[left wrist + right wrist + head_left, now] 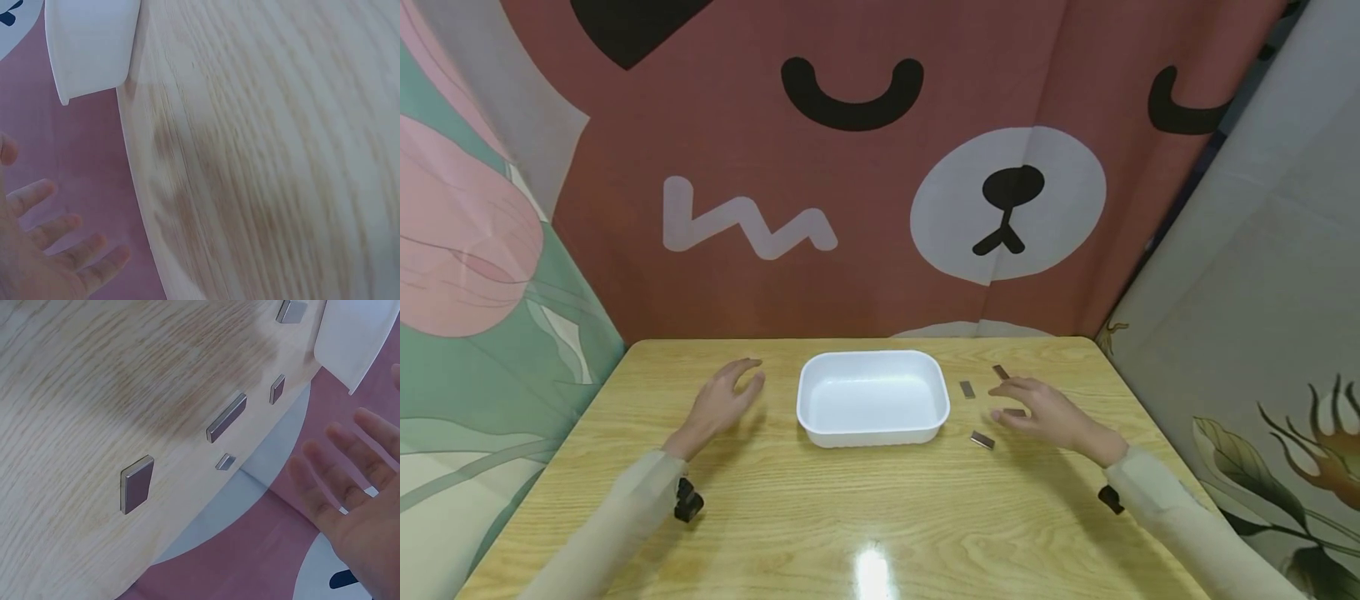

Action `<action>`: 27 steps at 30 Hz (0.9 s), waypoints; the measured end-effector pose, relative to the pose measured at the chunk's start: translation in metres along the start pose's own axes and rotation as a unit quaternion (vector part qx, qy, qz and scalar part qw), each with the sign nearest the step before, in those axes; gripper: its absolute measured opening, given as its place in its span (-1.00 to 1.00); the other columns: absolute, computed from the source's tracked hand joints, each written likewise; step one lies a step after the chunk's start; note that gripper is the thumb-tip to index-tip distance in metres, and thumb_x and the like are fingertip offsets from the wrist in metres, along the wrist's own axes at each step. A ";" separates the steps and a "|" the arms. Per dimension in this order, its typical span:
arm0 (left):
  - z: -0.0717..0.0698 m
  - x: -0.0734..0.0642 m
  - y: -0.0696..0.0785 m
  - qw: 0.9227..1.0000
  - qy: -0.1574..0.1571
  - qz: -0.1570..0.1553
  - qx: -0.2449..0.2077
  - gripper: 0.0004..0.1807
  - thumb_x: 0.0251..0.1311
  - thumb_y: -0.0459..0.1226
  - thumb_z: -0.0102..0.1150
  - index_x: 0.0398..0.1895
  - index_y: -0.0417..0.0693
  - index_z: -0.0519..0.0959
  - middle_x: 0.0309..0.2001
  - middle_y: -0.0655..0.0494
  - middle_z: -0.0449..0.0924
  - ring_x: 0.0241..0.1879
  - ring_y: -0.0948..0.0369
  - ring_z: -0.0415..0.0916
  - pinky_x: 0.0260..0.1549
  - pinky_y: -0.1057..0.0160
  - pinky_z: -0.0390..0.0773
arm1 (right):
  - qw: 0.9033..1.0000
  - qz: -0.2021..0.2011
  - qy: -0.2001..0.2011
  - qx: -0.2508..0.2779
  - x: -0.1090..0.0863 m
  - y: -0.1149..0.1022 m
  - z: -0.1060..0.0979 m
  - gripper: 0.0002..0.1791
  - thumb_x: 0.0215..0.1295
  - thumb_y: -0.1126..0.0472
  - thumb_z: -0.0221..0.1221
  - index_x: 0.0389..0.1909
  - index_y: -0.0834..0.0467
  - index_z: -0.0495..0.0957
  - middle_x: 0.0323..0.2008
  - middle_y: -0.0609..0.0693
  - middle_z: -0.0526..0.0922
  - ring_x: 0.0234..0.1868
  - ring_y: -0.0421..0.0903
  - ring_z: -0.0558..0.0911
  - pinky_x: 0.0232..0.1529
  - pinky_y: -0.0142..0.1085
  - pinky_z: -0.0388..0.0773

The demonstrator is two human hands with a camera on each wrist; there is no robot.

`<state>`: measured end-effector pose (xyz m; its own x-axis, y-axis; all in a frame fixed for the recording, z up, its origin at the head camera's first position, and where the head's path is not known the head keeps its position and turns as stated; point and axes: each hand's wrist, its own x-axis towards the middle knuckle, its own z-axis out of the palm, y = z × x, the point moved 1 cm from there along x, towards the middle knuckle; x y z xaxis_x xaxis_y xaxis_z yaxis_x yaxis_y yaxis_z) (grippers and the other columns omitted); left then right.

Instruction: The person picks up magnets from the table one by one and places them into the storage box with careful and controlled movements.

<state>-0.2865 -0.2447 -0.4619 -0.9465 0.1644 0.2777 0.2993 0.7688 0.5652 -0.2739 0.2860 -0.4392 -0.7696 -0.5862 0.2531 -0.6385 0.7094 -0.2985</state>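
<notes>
A white rectangular tub (872, 440) stands in the middle of the wooden table. To its left my left hand (721, 407) hovers over the table, fingers spread and holding nothing; the left wrist view shows its fingers (53, 231) apart. On the other side, my right hand (1037, 410) is held over several small flat metal blocks, also holding nothing. One shiny block (982, 440) lies nearest me, a grey one (967, 390) beside the tub, and a brown one (1001, 372) behind the fingertips. The right wrist view shows more, including a long block (226, 417) and a wide block (137, 484); my hand hides some from the head view.
A reddish curtain (737, 292) with a cartoon face hangs right behind the table's far edge. Patterned cloths (460, 375) close in the left and right sides. The wooden tabletop (820, 508) reflects a bright light near its front.
</notes>
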 end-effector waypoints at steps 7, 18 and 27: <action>0.002 0.001 -0.001 1.000 -0.003 -0.003 -0.002 -0.33 0.48 0.14 -0.20 0.39 -0.15 0.37 0.38 -0.27 0.29 0.36 -0.25 0.19 0.28 -0.36 0.21 | 1.000 0.002 -0.007 0.010 -0.001 -0.001 0.005 -0.56 0.35 0.02 0.25 0.10 0.22 0.61 0.04 0.10 0.62 0.02 0.09 0.63 -0.02 0.04 0.64; 0.005 -0.001 0.000 1.000 0.006 -0.001 -0.004 -0.39 0.48 0.06 -0.12 0.36 -0.18 0.41 0.36 -0.26 0.33 0.34 -0.24 0.23 0.28 -0.33 0.22 | 1.000 -0.001 -0.025 0.013 -0.005 -0.004 0.011 -0.61 0.36 0.10 0.25 0.07 0.27 0.62 0.00 0.09 0.64 -0.02 0.09 0.63 -0.06 0.01 0.65; 0.008 0.000 0.002 1.000 0.012 0.008 -0.012 -0.42 0.48 0.02 -0.09 0.35 -0.18 0.42 0.34 -0.25 0.36 0.33 -0.24 0.25 0.29 -0.32 0.22 | 0.999 -0.009 -0.036 0.016 -0.009 -0.004 0.015 -0.63 0.36 0.11 0.25 0.05 0.28 0.63 -0.05 0.11 0.66 -0.07 0.09 0.65 -0.12 -0.04 0.67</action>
<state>-0.2864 -0.2382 -0.4670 -0.9386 0.1617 0.3047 0.3172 0.7512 0.5788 -0.2645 0.2823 -0.4538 -0.7552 -0.6267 0.1922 -0.6516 0.6857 -0.3244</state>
